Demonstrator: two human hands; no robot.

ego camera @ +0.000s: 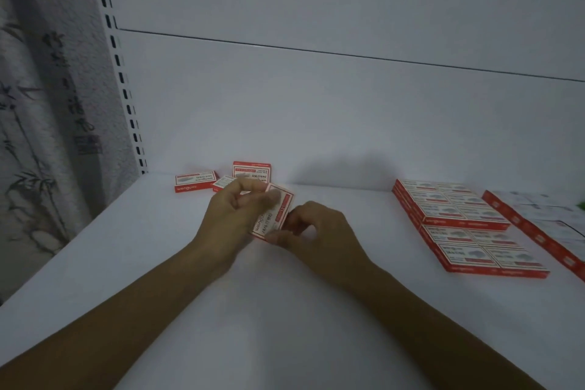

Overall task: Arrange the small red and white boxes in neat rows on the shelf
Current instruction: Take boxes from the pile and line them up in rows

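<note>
Gripping one box [274,215], both hands [235,215] above open shelf [126,247].

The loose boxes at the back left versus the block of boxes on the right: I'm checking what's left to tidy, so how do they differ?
The loose boxes lie scattered at mixed angles, one propped upright; the block of boxes lies flat, edge to edge in rows. The loose boxes are few; the block holds many more. Both share the red and white print, as does the box held in both hands.
</note>
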